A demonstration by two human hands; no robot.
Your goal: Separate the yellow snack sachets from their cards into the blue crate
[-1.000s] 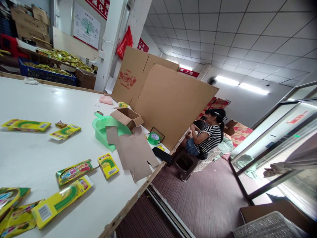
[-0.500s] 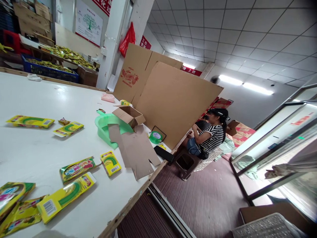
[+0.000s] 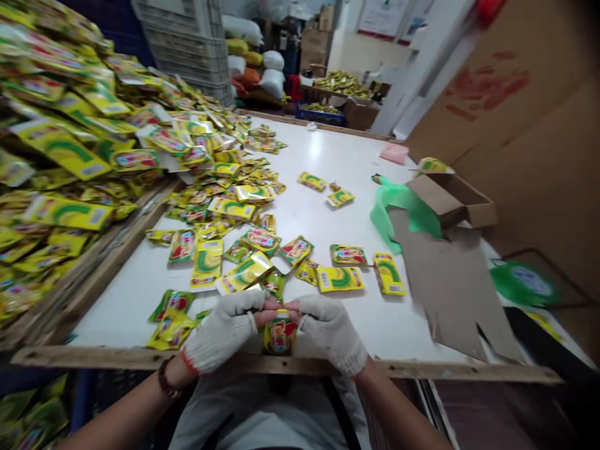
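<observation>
Both my hands wear white knitted gloves with bare fingertips. My left hand (image 3: 228, 328) is closed on the upper left corner of a small yellow, green and red packet (image 3: 280, 336). Its upper right corner is pinched by my right hand (image 3: 325, 328). The packet is upright at the front edge of the white table (image 3: 337, 219), its printed front facing me. Just beyond my hands lie flat yellow packets (image 3: 340, 279) and small green and yellow sachets (image 3: 171, 327).
On the left rises a large heap of yellow packets (image 3: 60, 150) behind a wooden rail (image 3: 100, 275). To the right are a green scoop (image 3: 387, 215), an open carton (image 3: 445, 194), torn cardboard (image 3: 435, 281) and green tape (image 3: 522, 284). A tall cardboard panel (image 3: 529, 125) stands behind.
My view has swung left and down from the room on the right to the table in front. Both my hands, the packet they hold and the heap have come into view.
</observation>
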